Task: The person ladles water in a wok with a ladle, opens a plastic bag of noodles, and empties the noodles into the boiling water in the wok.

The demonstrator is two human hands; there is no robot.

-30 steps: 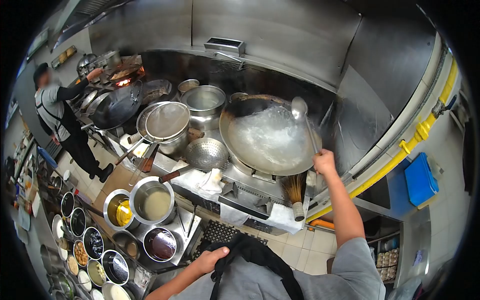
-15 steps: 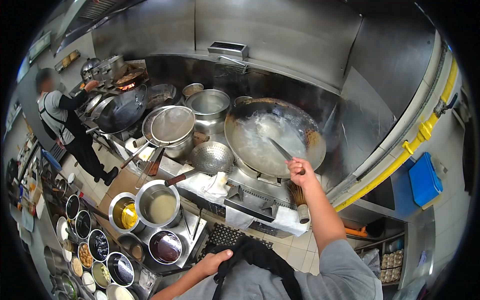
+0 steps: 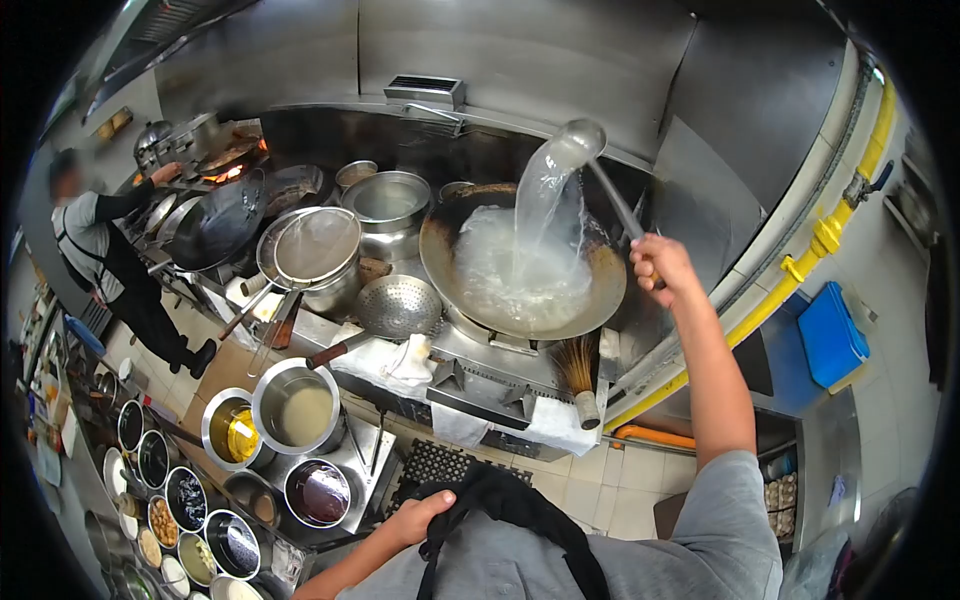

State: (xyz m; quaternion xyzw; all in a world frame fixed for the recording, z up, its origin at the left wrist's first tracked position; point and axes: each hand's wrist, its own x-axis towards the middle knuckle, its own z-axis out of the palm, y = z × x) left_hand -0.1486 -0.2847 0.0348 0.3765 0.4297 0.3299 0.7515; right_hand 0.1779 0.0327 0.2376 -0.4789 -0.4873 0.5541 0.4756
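My right hand (image 3: 662, 268) is closed round the handle of a metal ladle (image 3: 582, 140), raised above the rim of a large wok (image 3: 604, 292). Cloudy liquid pours from the ladle's bowl in a sheet and splashes into the liquid (image 3: 520, 285) in the wok. Low at my waist, my left hand (image 3: 425, 515) is closed on the black cloth (image 3: 495, 500) of my apron, thumb on top. A bamboo brush (image 3: 577, 372) lies on the stove's front edge, below the wok.
Left of the wok are a perforated skimmer (image 3: 400, 306), a mesh strainer (image 3: 317, 244) and a metal pot (image 3: 386, 198). Pots and sauce containers fill the lower left. A person (image 3: 95, 245) stands by a flaming burner at far left. A yellow pipe (image 3: 825, 238) runs along the right.
The ladle has gone from inside the wok's liquid up above the rim, now pouring. My right hand has moved up and to the right. My left hand stays on the cloth.
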